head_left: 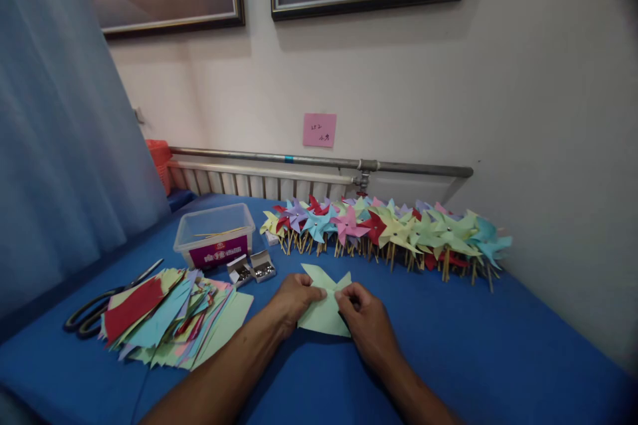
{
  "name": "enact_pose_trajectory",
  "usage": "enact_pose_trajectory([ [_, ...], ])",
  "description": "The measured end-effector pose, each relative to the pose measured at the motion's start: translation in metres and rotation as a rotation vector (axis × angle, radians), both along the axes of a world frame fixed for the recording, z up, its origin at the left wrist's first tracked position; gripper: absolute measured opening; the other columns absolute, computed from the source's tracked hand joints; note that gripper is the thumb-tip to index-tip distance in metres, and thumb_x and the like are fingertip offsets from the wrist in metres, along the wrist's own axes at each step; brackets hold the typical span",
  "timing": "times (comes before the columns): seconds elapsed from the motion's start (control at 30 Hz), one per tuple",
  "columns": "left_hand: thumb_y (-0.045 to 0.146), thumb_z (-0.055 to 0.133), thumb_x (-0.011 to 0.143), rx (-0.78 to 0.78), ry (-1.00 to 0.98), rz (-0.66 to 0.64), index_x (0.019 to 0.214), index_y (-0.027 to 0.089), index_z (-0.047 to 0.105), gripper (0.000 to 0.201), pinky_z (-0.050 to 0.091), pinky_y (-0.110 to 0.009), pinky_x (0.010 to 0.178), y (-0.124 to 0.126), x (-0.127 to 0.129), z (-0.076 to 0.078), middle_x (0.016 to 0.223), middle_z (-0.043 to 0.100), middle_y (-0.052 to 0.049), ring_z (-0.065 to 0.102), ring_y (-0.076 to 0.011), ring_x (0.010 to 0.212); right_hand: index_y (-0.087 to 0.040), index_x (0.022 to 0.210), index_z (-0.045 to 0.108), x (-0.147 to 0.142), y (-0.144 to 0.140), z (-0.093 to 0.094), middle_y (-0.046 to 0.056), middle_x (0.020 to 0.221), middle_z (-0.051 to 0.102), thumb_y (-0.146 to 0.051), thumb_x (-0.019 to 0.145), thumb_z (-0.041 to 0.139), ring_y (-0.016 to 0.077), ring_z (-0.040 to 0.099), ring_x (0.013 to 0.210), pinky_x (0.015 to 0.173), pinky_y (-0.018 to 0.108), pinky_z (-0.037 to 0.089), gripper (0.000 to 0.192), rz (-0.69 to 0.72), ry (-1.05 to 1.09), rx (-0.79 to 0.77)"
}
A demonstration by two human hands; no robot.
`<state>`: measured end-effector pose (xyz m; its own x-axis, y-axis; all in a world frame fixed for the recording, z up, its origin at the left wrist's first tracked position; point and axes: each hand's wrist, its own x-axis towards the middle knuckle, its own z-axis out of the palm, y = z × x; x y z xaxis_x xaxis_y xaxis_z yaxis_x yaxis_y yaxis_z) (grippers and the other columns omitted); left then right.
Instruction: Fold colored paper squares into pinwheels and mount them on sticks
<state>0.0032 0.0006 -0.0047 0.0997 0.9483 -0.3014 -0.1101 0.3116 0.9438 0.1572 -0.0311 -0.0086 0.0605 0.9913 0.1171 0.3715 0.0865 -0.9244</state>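
As the head view shows it, the left hand [295, 299] and the right hand [366, 319] pinch a pale green paper [323, 317] at the lower centre of the frame, fingers [356, 291] closed on its upper part. Pulling the sides apart too hard could tear it, and a loose pinch might let a fold spring back. At lower left, the left forearm [232, 355] lies close to the paper stack [164, 322], so a careless sweep could scatter it over the blue surface [448, 339].
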Motion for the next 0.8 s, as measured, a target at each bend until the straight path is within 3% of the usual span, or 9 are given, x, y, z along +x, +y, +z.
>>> enact_pose_trajectory([
  [0.43, 0.027, 0.083, 0.053, 0.046, -0.012, -0.064, 0.063, 0.016, 0.054, 0.032, 0.037, -0.024, 0.047, 0.005, -0.004, -0.012, 0.053, 0.059, 0.0, 0.048, -0.0101, 0.043, -0.022, 0.069, 0.057, 0.0, 0.0, -0.003, -0.005, 0.056, 0.053, -0.044, 0.082, 0.057, 0.0135, 0.047, 0.052, 0.048, 0.024, 0.033, 0.026, -0.024, -0.019, 0.046],
  [0.8, 0.037, 0.087, 0.044, 0.031, -0.032, -0.065, 0.065, 0.013, 0.062, 0.041, 0.041, -0.026, 0.047, 0.0, -0.001, -0.001, 0.057, 0.065, -0.004, 0.054, -0.013, 0.046, -0.022, 0.066, 0.056, 0.0, 0.005, -0.006, -0.004, 0.055, 0.054, -0.045, 0.079, 0.058, 0.0141, 0.047, 0.051, 0.048, 0.025, 0.036, 0.027, -0.036, 0.056, -0.009],
])
